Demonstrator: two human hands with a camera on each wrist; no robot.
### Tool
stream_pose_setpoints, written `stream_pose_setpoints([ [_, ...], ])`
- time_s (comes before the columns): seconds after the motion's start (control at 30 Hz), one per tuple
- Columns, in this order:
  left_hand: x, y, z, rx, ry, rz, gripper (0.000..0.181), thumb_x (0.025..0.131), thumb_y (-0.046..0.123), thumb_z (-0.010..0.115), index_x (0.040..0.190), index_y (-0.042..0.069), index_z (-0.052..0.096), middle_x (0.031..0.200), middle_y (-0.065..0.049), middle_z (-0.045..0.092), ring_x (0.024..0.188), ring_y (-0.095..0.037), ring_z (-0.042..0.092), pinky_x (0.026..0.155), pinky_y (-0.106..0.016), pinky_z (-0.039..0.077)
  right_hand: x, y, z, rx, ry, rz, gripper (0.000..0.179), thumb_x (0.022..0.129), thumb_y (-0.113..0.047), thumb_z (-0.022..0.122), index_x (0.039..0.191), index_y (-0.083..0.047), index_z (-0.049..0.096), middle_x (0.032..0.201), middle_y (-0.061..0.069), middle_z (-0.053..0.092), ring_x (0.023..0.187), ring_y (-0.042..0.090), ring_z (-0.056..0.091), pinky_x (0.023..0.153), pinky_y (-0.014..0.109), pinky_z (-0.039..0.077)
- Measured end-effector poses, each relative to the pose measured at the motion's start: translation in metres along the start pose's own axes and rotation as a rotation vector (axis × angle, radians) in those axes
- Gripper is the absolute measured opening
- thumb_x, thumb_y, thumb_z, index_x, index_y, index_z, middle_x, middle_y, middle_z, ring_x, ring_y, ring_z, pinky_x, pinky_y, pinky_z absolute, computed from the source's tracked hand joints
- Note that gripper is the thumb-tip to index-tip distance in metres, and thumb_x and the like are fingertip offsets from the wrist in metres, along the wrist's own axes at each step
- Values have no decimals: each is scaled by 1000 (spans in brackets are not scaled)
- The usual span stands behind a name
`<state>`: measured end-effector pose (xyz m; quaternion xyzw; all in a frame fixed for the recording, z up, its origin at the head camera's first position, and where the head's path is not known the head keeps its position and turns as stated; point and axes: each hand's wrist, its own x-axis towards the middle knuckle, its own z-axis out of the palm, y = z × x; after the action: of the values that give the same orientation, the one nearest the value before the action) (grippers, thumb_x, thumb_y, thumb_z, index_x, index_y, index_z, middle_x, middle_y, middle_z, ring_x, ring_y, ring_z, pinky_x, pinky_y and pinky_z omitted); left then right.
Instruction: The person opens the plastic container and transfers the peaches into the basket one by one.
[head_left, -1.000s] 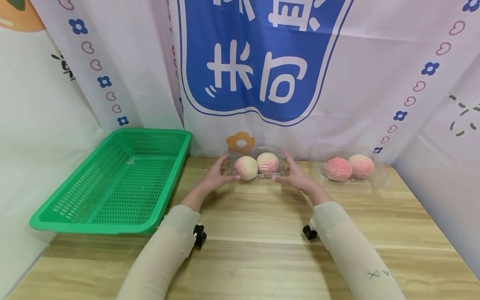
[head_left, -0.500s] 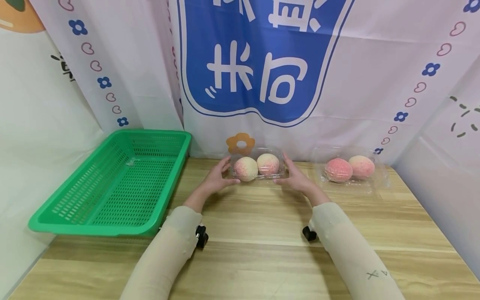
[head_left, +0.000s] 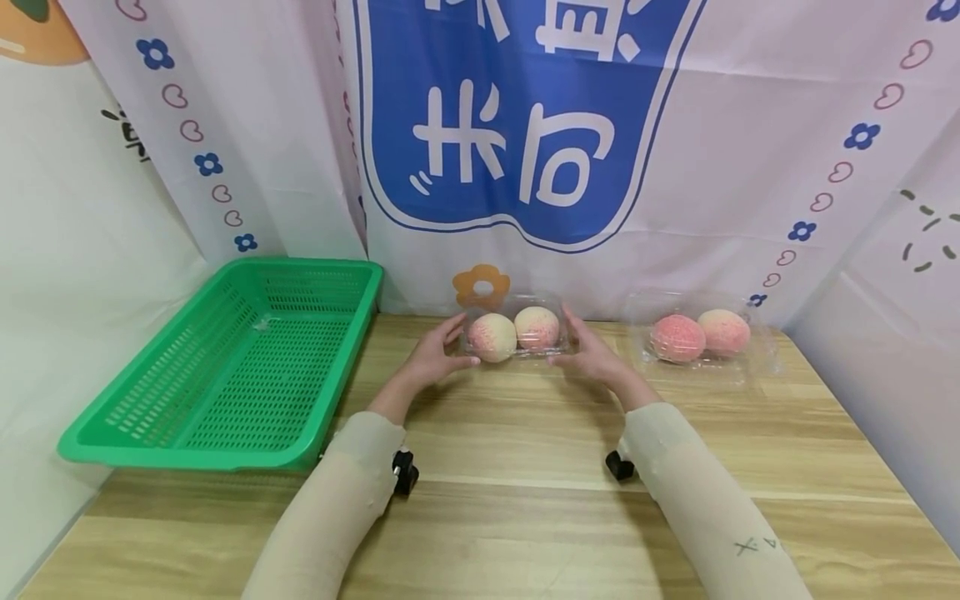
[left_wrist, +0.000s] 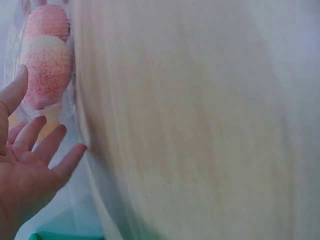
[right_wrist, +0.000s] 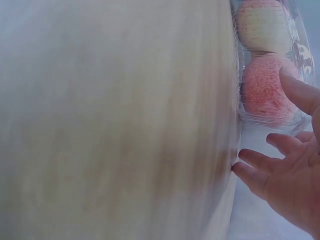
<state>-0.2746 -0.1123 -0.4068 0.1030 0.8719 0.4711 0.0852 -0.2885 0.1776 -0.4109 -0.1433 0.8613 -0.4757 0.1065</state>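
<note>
A clear plastic clamshell box [head_left: 517,353] stands at the back of the wooden table, against the cloth. Inside it sit two pink-and-cream peaches, a left peach [head_left: 492,337] and a right peach [head_left: 537,328]. At the box's left end is my left hand [head_left: 433,354], fingers spread and thumb toward the front. My right hand [head_left: 592,354] mirrors it at the right end. Both wrist views show loosely spread fingers beside the box, the left thumb [left_wrist: 16,90] overlapping the box and the right thumb [right_wrist: 300,92] in front of a peach [right_wrist: 267,90].
A second clear box [head_left: 738,367] with two peaches [head_left: 678,338] stands farther right along the cloth. On the left is a green perforated plastic basket [head_left: 330,392]. A printed cloth [head_left: 720,167] hangs behind the table [head_left: 510,500].
My left hand has shifted slightly right, closer to the box's end. The right hand's fingertips have edged a little left. The box and its peaches look almost unmoved.
</note>
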Motion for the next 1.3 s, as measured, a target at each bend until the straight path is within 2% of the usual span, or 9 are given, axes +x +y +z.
stream_pose_setpoints([
  [0.2,-3,2,1,-46,-20,16,88,89,18,76,159,15,22,161,-13,30,147,-32,35,119,-46,31,-5,-1,-2,19,9,11,99,90,-6,71,160,-8,0,166,22,5,148,49,19,122,56,17],
  [0.37,-6,5,2,-64,-22,41,87,90,18,74,159,15,22,162,-14,29,145,-34,37,118,-44,35,-13,-3,-3,32,19,-2,98,91,-8,70,160,-9,1,166,22,6,147,50,22,121,57,20],
  [0.57,-13,9,1,-91,-20,75,86,91,21,74,159,15,23,162,-14,29,145,-35,38,117,-44,36,-21,-5,-6,27,65,-84,95,91,-6,70,160,-4,4,164,24,12,144,49,30,119,56,26],
  [0.77,-22,12,-2,-142,-7,112,83,92,24,73,159,15,24,162,-13,29,144,-35,39,115,-44,37,-33,-16,-11,51,50,-163,97,91,-7,71,159,-3,3,164,25,12,147,45,27,121,55,22],
  [0.9,-28,15,-1,-161,3,138,83,91,22,73,158,15,25,163,-12,28,144,-34,39,114,-43,38,-45,-22,-12,44,34,-164,98,91,-12,72,160,-8,2,165,21,11,148,44,27,121,54,24],
  [1.03,-37,21,-1,-157,3,161,83,91,20,74,158,13,27,162,-13,29,143,-33,41,113,-44,39,-57,-25,-13,30,38,-145,97,93,-16,71,161,-12,2,166,19,10,145,46,31,117,60,28],
  [1.3,-56,31,-1,-125,20,237,80,90,20,74,156,7,30,160,-16,32,139,-37,44,111,-48,40,-81,-32,-13,74,49,-145,97,93,-15,71,161,-17,2,167,15,9,145,45,33,111,66,31],
])
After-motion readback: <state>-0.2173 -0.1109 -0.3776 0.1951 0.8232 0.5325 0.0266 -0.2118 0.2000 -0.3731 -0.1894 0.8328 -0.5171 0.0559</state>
